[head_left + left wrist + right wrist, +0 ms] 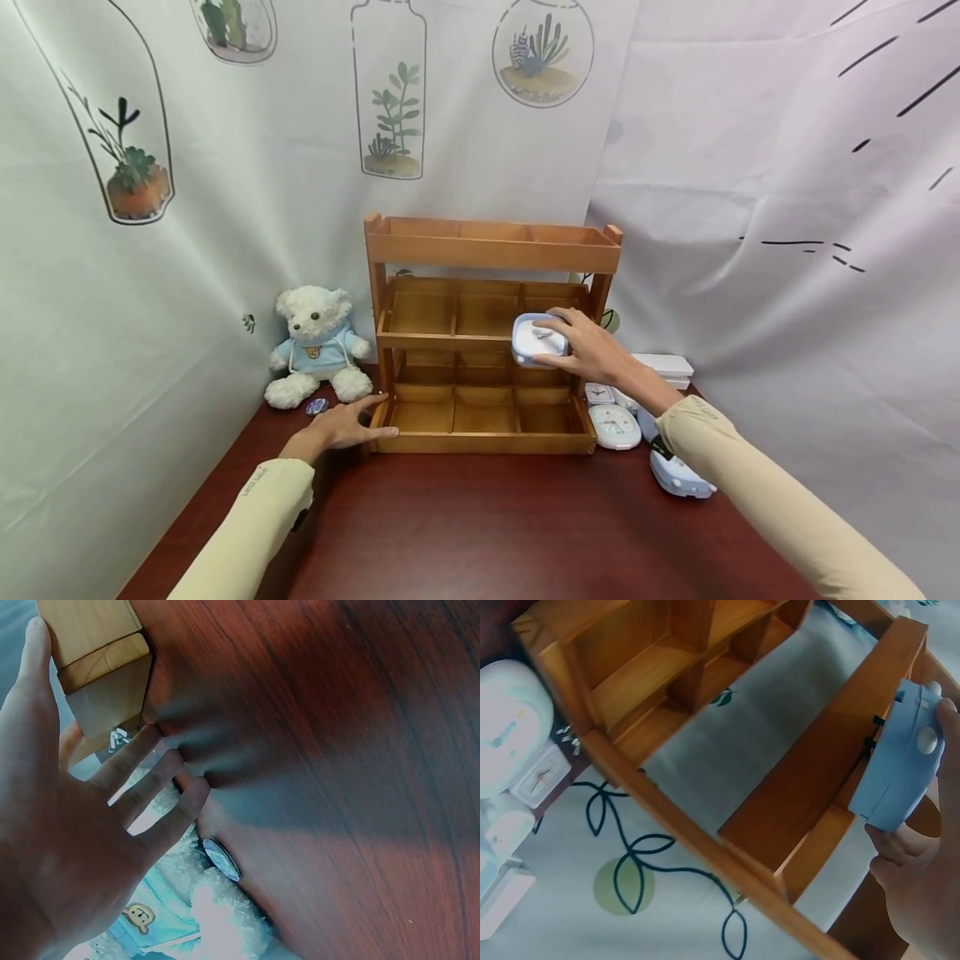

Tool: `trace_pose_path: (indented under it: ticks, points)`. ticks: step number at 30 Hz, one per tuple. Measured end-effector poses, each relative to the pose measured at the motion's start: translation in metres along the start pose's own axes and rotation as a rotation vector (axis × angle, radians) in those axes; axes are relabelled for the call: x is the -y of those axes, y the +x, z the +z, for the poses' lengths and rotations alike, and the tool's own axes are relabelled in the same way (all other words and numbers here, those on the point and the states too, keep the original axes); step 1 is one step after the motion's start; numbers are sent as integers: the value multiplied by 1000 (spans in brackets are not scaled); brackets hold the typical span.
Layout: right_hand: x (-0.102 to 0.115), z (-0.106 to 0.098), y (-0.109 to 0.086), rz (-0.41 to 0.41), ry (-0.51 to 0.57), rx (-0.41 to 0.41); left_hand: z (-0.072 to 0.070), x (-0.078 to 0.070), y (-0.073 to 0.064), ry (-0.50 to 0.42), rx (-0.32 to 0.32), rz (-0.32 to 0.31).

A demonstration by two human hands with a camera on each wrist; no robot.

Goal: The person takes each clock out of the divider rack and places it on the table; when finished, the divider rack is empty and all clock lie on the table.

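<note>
My right hand grips a light-blue rounded-square alarm clock with a white face, fingers on its upper edge and thumb below. It is held in front of the middle shelf of a wooden tiered rack. In the right wrist view the blue side of the clock shows, with a white round knob and small black pegs. My left hand is at the rack's lower left front corner, fingers spread and mostly straight; in the left wrist view the wooden corner lies between thumb and fingers.
A white teddy bear in a blue hoodie sits left of the rack, a small round blue item before it. Right of the rack are a white clock, a small square clock, a blue case and white boxes.
</note>
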State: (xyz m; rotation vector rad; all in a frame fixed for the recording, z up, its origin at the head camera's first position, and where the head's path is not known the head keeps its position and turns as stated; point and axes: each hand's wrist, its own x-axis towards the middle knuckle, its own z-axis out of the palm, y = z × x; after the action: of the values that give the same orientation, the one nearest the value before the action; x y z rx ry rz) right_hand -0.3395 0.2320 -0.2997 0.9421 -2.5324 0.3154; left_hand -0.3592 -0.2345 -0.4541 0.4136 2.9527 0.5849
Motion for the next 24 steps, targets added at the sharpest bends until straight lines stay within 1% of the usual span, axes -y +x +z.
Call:
trace_pose_path:
  ticks: [8,17,24]
  points:
    - [-14,-5,-24,-16,-10,-15,2,1,1,9,-14,18]
    - [-20,-13,-51,42,-2,16,0,0,-1,5,-7,15]
    - [-25,-13,-78,24,-32,18,-1,0,0,7,-5,21]
